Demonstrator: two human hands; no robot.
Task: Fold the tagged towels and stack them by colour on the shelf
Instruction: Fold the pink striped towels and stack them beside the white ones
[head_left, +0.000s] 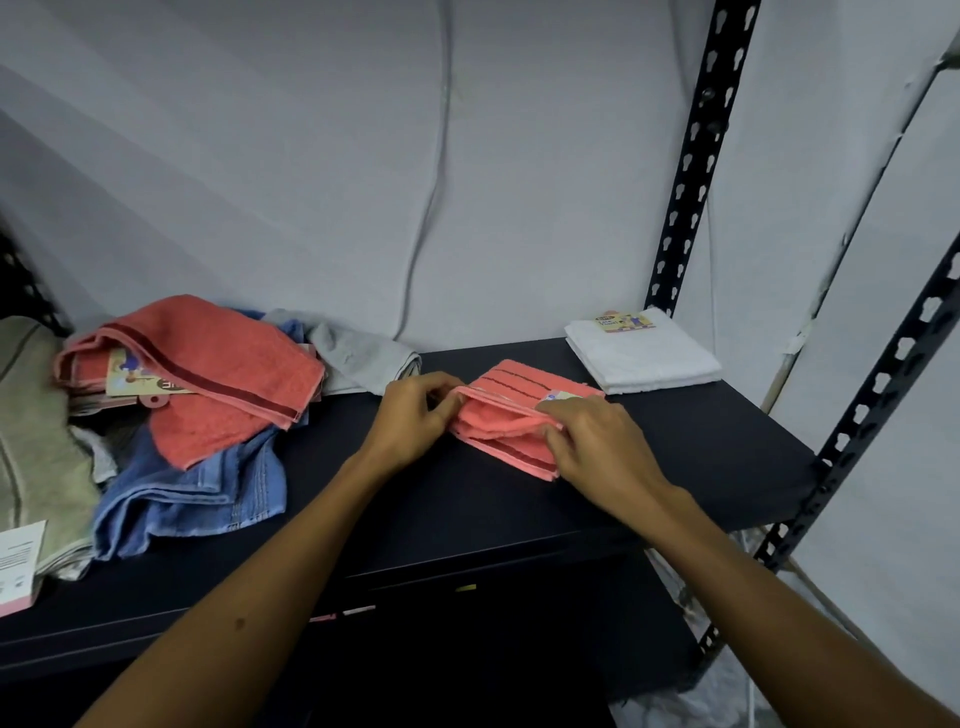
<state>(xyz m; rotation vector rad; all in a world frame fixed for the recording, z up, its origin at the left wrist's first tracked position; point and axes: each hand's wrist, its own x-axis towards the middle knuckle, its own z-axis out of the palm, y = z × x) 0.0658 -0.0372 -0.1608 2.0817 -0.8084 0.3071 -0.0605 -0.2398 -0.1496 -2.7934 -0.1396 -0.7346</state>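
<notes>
A folded coral towel with dark stripes lies in the middle of the black shelf. My left hand pinches its left edge. My right hand presses and grips its right front corner, partly covering a paper tag. A folded white towel with a colourful tag rests at the back right of the shelf. On the left sits a loose pile: another coral towel with a tag on top, a blue towel under it, a grey towel behind, and a beige towel at the far left.
Black perforated shelf posts rise at the back right and front right. A white wall with a hanging cable stands behind. A white-and-pink card lies at the left front edge. A lower shelf level shows below the front edge.
</notes>
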